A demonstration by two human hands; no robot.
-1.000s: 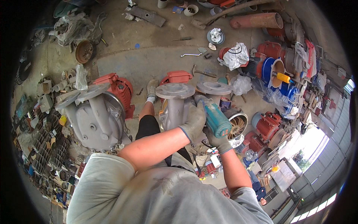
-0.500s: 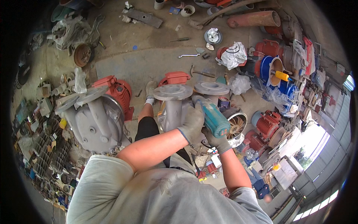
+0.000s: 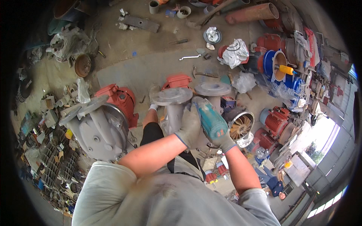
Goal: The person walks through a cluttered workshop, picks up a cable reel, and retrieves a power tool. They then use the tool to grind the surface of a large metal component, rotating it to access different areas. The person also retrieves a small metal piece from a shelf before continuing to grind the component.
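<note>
Both my hands wear grey gloves and grip a teal power tool (image 3: 209,119) in front of my chest. My left hand (image 3: 189,127) wraps the tool's left side. Holding the rear of the tool from underneath is my right hand (image 3: 223,142). Just beyond the tool stands a grey pipe fitting (image 3: 174,113) with two round flanges, one flange (image 3: 172,96) left and another flange (image 3: 213,89) right. The tool's working end is hidden behind my hands. My knee in dark trousers (image 3: 151,132) and a shoe (image 3: 154,92) are next to the fitting.
A large grey pump casing (image 3: 96,130) with a red motor (image 3: 120,98) stands at left. A finned metal impeller (image 3: 240,126), red motors (image 3: 272,122) and a blue motor (image 3: 277,64) crowd the right. A hammer (image 3: 203,74), a wrench (image 3: 189,57) and a white bag (image 3: 234,52) lie on the concrete floor.
The teal tool and both hands have shifted slightly left, closer over the flanged fitting. The grip of both hands is unchanged.
</note>
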